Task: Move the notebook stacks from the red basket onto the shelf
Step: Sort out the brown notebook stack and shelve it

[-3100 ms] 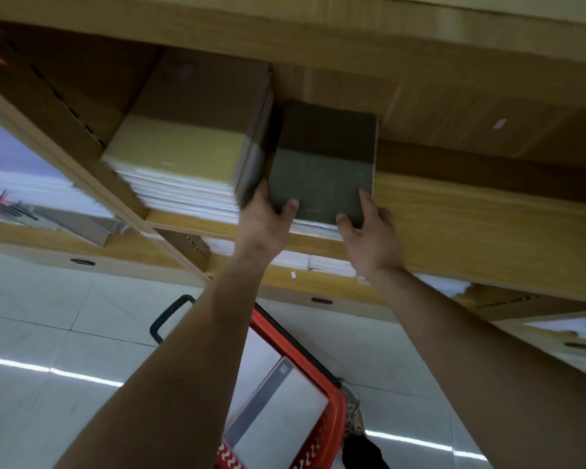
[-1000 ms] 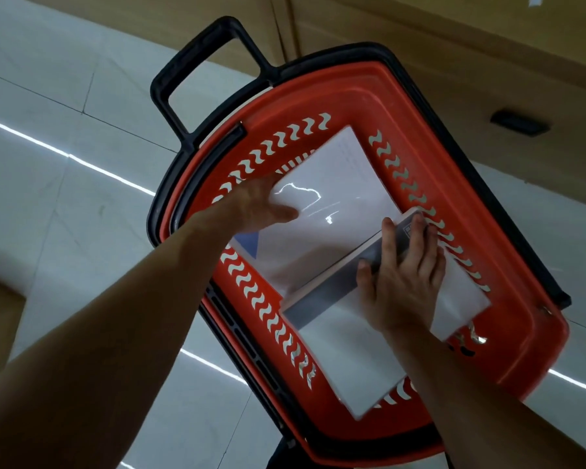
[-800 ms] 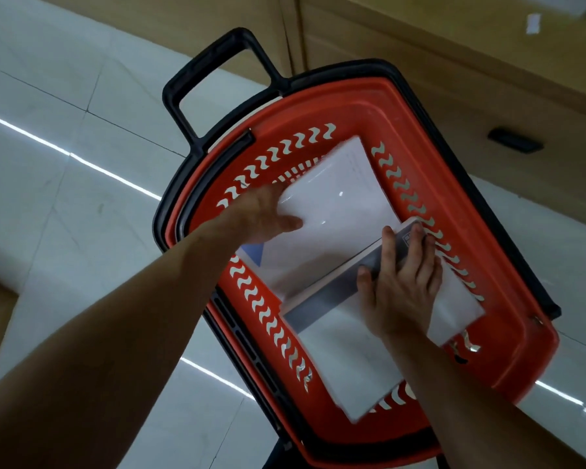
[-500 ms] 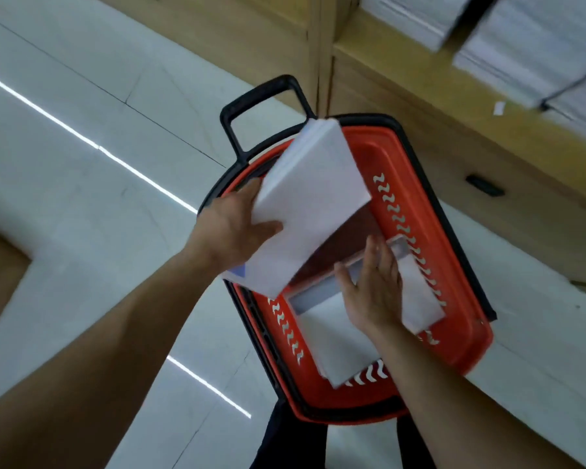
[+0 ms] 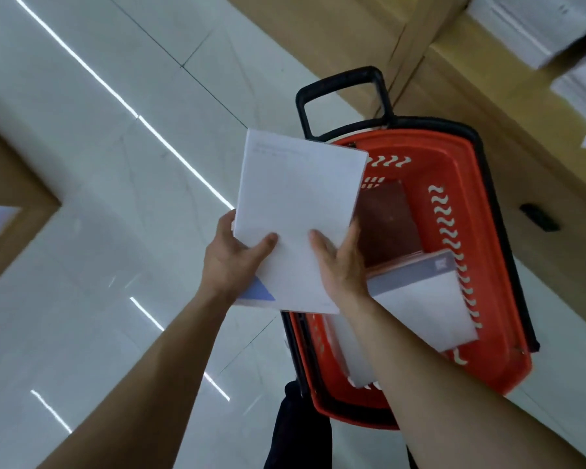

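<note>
Two bare hands hold one stack of white notebooks [image 5: 295,211] up in the air, over the left rim of the red plastic basket [image 5: 487,238]. On the far left is the shiny white tiled floor [image 5: 99,198] with bright light lines on it. The left hand [image 5: 232,262] grips the stack's near left corner, thumb on top and the other fingers hidden under it. A small blue triangle shows on the cover by that hand. The right hand [image 5: 342,265] grips the near right side the same way, thumb on top. The stack is clear of the basket and touches only the hands. Inside the basket, near its right wall, lies another white notebook stack with a grey strip [image 5: 423,299]. The basket has a black handle [image 5: 342,93] at its far end. To the right stands the light wooden shelf [image 5: 521,106], with white stacks [image 5: 535,25] on it at the top right corner.
</note>
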Demonstrator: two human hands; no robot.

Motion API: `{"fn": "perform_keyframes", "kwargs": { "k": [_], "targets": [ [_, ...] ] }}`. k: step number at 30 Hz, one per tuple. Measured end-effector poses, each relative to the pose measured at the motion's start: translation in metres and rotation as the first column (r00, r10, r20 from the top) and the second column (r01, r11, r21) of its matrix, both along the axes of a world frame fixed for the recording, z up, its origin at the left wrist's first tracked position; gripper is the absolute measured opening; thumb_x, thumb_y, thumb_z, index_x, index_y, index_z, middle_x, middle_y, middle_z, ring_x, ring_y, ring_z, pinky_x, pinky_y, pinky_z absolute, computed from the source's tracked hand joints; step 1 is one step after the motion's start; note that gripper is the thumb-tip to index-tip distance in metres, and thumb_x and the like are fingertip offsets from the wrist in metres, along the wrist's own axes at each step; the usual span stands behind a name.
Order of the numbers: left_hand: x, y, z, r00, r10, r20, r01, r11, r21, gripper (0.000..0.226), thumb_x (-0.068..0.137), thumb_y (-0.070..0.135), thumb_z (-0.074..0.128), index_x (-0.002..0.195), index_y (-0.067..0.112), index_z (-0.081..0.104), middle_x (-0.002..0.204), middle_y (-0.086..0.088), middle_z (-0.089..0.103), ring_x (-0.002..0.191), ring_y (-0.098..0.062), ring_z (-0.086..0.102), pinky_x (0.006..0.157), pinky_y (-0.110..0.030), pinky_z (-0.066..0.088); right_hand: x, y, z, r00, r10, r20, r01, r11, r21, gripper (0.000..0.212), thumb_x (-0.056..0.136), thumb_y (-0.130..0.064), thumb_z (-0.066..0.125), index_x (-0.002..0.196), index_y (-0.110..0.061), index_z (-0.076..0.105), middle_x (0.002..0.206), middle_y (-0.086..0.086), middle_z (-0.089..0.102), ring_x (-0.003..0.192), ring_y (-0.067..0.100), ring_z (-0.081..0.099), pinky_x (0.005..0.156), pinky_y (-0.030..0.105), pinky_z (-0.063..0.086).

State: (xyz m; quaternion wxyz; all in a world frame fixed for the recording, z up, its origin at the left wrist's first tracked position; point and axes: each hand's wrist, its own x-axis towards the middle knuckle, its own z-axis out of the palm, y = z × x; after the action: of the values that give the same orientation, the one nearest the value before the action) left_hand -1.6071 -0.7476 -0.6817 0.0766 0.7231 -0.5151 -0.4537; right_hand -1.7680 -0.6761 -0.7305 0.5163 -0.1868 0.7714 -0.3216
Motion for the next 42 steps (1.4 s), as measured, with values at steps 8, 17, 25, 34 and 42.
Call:
{"fn": "perform_keyframes", "kwargs": {
  "k": [8, 17, 25, 34, 42],
  "targets": [
    [-0.001, 0.005, 0.012, 0.999, 0.006, -0.039, -0.006, 1.000, -0.007, 0.067, 0.083, 0.049, 0.076, 0.141, 0.029, 0.048, 0.114, 0.014, 0.061, 0.100, -0.013, 0.061, 0.072, -0.016, 0.042, -0.014, -0.010, 0.019, 0.984, -0.179, -0.016, 0.179, 0.983, 0.033, 0.056, 0.079, -0.059, 0.076, 0.116, -0.017, 0.066, 0.106, -0.007, 0.073, 0.094, 0.010, 0.069, 0.082, 0.028, 0.054],
    [-0.068, 0.049, 0.026, 0.936, -0.326, -0.135, 0.351, 0.899, 0.263, 0.072, 0.084, 0.057, 0.072, 0.144, 0.035, 0.039, 0.121, 0.011, 0.063, 0.101, -0.014, 0.064, 0.081, -0.024, 0.050, -0.067, 0.089, 0.056, 0.941, -0.303, -0.148, 0.325, 0.933, 0.157, 0.043, 0.088, -0.058, 0.066, 0.108, -0.020, 0.058, 0.093, -0.009, 0.065, 0.080, 0.005, 0.063, 0.061, 0.016, 0.046],
    [-0.121, 0.082, -0.038, 0.921, -0.389, 0.028, 0.350, 0.854, 0.384, 0.061, 0.084, 0.061, 0.066, 0.130, 0.022, 0.054, 0.112, 0.003, 0.068, 0.092, -0.019, 0.065, 0.079, -0.032, 0.054, -0.102, 0.137, -0.008, 0.932, -0.320, -0.169, 0.353, 0.910, 0.219, 0.051, 0.090, -0.055, 0.065, 0.122, -0.016, 0.057, 0.092, -0.014, 0.060, 0.073, -0.005, 0.052, 0.048, 0.008, 0.037],
    [-0.133, 0.002, -0.070, 0.783, -0.572, 0.245, 0.570, 0.817, 0.086, 0.032, 0.103, 0.046, 0.042, 0.113, 0.023, 0.062, 0.096, 0.003, 0.070, 0.079, -0.015, 0.069, 0.069, -0.033, 0.060, -0.100, 0.151, -0.028, 0.923, -0.342, -0.178, 0.376, 0.900, 0.219, 0.045, 0.089, -0.052, 0.068, 0.118, -0.019, 0.061, 0.095, -0.010, 0.063, 0.074, 0.000, 0.056, 0.057, 0.011, 0.037],
    [-0.139, -0.046, -0.194, 0.715, -0.663, 0.221, 0.637, 0.749, 0.183, 0.058, 0.094, 0.036, 0.065, 0.146, 0.025, 0.041, 0.139, -0.007, 0.057, 0.125, -0.030, 0.056, 0.106, -0.046, 0.046, -0.089, 0.153, -0.038, 0.888, -0.365, -0.281, 0.418, 0.894, 0.161, 0.040, 0.077, -0.058, 0.066, 0.106, -0.031, 0.058, 0.088, -0.019, 0.061, 0.074, -0.001, 0.056, 0.065, 0.021, 0.041]
  ]
}}
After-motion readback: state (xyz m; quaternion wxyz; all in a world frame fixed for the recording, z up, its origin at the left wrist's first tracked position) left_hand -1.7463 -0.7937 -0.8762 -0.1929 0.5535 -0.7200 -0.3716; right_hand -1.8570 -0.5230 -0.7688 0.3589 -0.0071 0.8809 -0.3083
